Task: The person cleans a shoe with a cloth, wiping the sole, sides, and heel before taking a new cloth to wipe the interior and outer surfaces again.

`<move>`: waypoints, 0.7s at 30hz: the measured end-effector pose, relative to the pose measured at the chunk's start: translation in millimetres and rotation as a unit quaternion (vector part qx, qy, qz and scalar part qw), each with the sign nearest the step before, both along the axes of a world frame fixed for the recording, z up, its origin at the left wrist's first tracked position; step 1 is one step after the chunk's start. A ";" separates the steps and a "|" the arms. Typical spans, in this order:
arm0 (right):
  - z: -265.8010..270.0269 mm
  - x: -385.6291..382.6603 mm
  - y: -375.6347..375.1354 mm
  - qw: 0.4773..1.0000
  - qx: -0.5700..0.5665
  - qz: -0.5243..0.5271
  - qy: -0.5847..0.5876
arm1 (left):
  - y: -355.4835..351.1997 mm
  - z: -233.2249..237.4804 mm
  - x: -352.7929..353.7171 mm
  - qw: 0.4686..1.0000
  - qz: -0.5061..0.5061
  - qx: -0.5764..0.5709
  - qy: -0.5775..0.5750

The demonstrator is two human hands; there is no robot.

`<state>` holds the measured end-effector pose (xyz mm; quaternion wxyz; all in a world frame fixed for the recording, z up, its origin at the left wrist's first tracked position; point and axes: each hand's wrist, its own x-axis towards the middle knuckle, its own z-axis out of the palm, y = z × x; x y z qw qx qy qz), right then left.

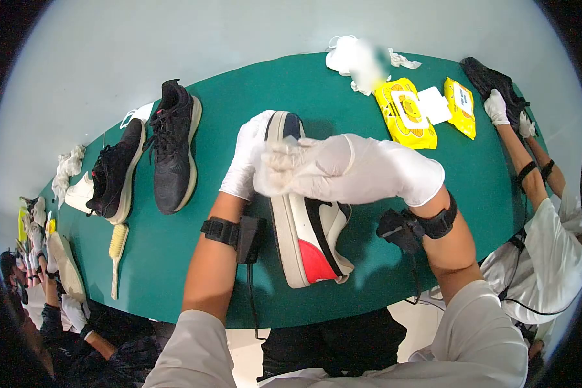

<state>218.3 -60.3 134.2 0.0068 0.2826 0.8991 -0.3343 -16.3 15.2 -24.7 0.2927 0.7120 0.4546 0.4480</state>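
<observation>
Hands (313, 167) meet at a sneaker (297, 236) (right one's hold unclear).

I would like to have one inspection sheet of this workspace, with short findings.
Surface: green table with curved far edge.
Job's things: white sneaker with red heel panel, sole edge toward picture left.
Clutter: black shoes, brush, yellow packs, crumpled white material.
Hands: both white-gloved; left hand at the toe, right hand across the sneaker; finger grip unclear.
Cables: black cable below each forearm device.
Surroundings: pale wall; co-workers at both sides.
</observation>
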 end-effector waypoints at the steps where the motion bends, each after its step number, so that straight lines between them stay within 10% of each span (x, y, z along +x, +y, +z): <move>1: -6.5 1.7 0.0 0.993 0.047 0.051 0.093 | -4.9 6.0 1.8 0.999 -0.012 0.019 0.023; 5: -36.6 -5.4 -5.7 0.948 0.152 0.125 0.250 | -8.2 8.9 10.2 0.989 0.004 -0.093 -0.118; 13: 37.5 -0.9 -34.9 0.979 -0.199 -0.003 0.046 | -15.7 11.9 14.9 0.988 0.002 -0.069 -0.136; 21: 29.2 -3.0 -51.8 0.988 -0.146 0.044 0.012 | -19.7 19.5 18.6 0.989 0.010 -0.071 -0.132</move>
